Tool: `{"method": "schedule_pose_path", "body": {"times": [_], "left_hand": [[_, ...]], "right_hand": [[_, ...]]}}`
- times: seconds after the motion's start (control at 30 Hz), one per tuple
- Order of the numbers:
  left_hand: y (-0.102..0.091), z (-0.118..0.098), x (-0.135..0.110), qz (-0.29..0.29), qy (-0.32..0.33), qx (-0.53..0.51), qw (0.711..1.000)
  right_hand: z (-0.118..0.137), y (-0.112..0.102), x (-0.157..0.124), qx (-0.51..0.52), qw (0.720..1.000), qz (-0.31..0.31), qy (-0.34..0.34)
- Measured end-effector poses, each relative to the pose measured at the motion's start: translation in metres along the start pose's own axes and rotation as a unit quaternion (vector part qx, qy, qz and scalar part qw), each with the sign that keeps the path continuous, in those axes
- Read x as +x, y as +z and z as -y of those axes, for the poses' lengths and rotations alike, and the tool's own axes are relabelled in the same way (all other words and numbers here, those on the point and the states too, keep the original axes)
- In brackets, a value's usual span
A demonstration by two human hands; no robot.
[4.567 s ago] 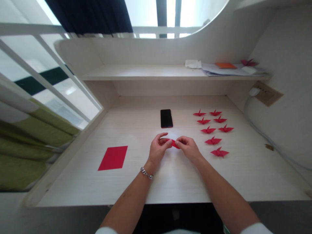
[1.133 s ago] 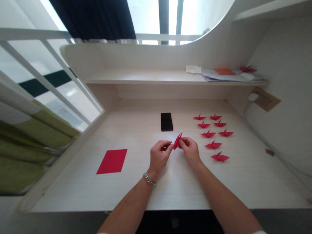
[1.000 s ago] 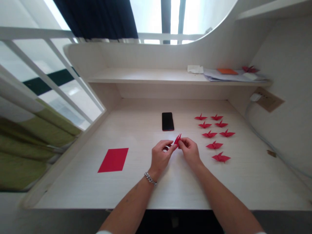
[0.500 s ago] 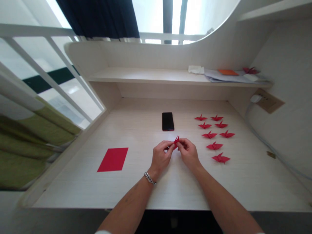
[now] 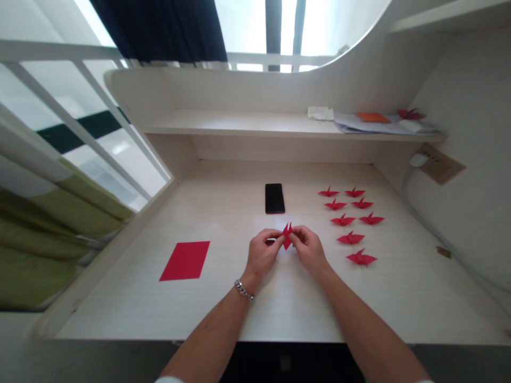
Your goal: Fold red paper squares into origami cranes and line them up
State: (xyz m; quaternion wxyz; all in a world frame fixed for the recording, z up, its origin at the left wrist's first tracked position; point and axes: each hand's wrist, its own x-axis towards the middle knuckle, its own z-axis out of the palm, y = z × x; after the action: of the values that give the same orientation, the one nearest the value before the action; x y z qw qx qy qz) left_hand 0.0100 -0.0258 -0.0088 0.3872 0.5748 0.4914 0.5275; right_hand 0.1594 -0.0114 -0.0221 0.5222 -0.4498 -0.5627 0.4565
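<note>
You had the half-folded red paper crane [image 5: 286,235] pinched between both hands, just below the middle of the frame and a little above the pale desk [image 5: 279,314]. Your left hand [image 5: 261,254], the one with the chain bracelet [image 5: 244,290], closed its fingertips on the paper's left edge. Your right hand [image 5: 310,250] gripped the right edge the same way, so two small points stood up between your thumbs.

The piece looked very light and thin, stiff only along its creases, and easy to crush or tear at the tips. It was probably best held by the layered body near the base, with fingertip pressure only, leaving the slender points alone.

A black phone [image 5: 274,198] lay just above your hands. A flat red paper sheet [image 5: 185,260] sat well apart at the lower left. Seven finished red cranes [image 5: 350,238] stood in rows at the right of centre.
</note>
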Motion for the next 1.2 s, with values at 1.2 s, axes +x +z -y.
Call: {"method": "schedule_pose_path", "body": {"times": [1.2], "left_hand": [[0.0058, -0.0005, -0.0011, 0.008, -0.048, -0.145, 0.988]], "right_hand": [[0.0067, 0.0069, -0.0001, 0.099, 0.992, -0.028, 0.078]]}}
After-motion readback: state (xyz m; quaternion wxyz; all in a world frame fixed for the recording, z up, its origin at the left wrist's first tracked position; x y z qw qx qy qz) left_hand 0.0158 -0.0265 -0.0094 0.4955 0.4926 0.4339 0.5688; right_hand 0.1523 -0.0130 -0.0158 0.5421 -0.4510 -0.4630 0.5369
